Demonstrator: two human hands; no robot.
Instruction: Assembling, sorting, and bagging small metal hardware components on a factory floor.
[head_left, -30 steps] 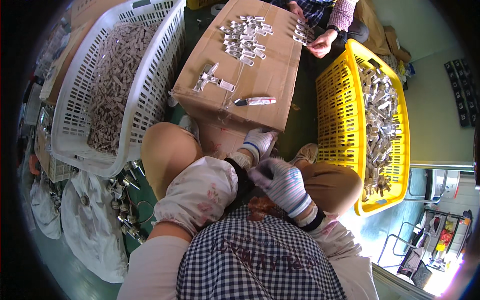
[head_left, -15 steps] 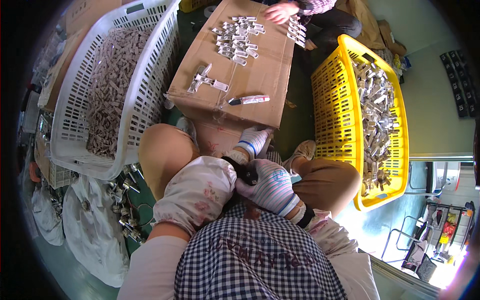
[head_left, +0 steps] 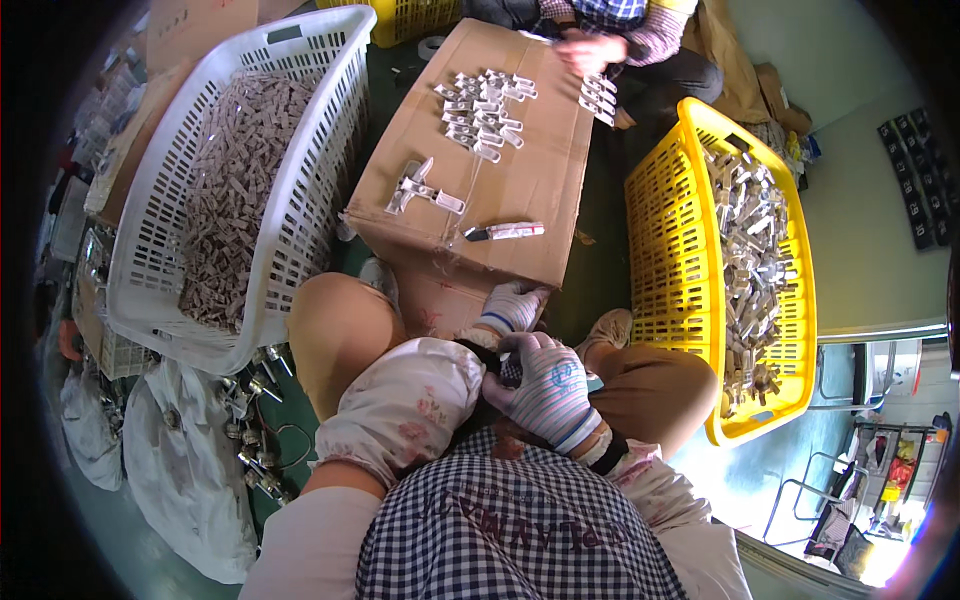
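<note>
My left hand (head_left: pixel 511 305), in a white knit glove with a blue wrist band, hangs in front of the cardboard box (head_left: pixel 530 175) between my knees and holds nothing. My right hand (head_left: pixel 548 388), gloved the same way, reaches across and pinches the black cuff (head_left: pixel 487 362) at my left wrist, just past the floral sleeve cover (head_left: pixel 405 405). On the box top lie a small metal clamp part (head_left: pixel 420 186), a white tube with a red and black end (head_left: pixel 505 231) and several small silver pieces (head_left: pixel 484 112).
A white basket (head_left: pixel 305 190) of small grey-brown parts stands at my left. A yellow basket (head_left: pixel 668 260) of silver metal parts is at my right. A co-worker's hands (head_left: pixel 580 50) work at the box's far end. White sacks (head_left: pixel 175 460) and metal fittings (head_left: pixel 255 400) lie on the floor at left.
My right hand has slid from beside my left hand down onto the left wrist and closed on the black cuff. The co-worker's hands have shifted along the box's far end.
</note>
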